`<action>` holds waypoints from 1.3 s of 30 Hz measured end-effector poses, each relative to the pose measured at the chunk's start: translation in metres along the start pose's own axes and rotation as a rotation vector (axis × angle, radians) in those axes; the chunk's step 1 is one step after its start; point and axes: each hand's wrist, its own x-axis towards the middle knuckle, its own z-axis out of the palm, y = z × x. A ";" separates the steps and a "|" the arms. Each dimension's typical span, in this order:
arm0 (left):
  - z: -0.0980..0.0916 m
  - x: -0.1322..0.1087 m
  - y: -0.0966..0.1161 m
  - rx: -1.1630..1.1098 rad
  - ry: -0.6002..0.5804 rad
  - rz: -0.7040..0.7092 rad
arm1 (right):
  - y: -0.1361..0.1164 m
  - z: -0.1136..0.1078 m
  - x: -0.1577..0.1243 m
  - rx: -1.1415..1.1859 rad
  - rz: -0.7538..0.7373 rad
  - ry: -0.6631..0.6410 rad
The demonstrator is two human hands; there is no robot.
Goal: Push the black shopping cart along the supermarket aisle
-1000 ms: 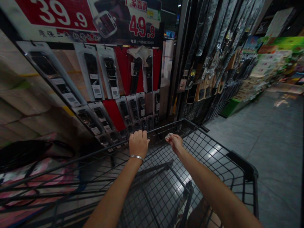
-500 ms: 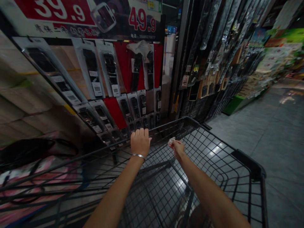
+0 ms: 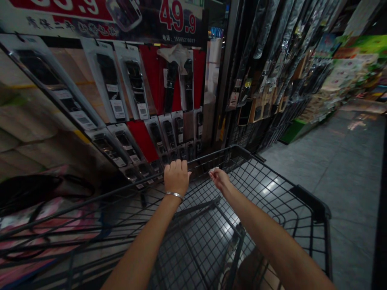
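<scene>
A: Cart (image 3: 211,155), what's it made of?
B: Blk-coated metal wire, matt, smooth. Corner bumper (image 3: 311,201) is matt blk plastic.
A: Bracelet (image 3: 173,195)?
B: Polished metal, silvery, shiny.
A: Belt packs (image 3: 111,86)?
B: Clear glossy plastic over white card. Belts inside dark, material can't be told.
A: Floor (image 3: 347,169), sign (image 3: 178,20)?
B: Floor is grey tile, smooth, glossy w/ glare. Sign is glossy print, red & blk.
</scene>
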 end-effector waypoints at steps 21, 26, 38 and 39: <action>-0.001 0.000 0.000 0.011 0.000 -0.008 | -0.030 0.018 -0.040 0.047 0.145 -0.107; -0.002 0.000 0.001 0.012 -0.004 -0.010 | -0.005 0.014 -0.037 0.005 0.075 -0.018; 0.003 -0.001 -0.002 0.027 0.024 0.012 | 0.034 0.000 -0.025 0.016 0.181 0.110; 0.003 0.000 -0.002 0.029 0.028 0.014 | 0.033 0.001 -0.025 0.026 0.185 0.103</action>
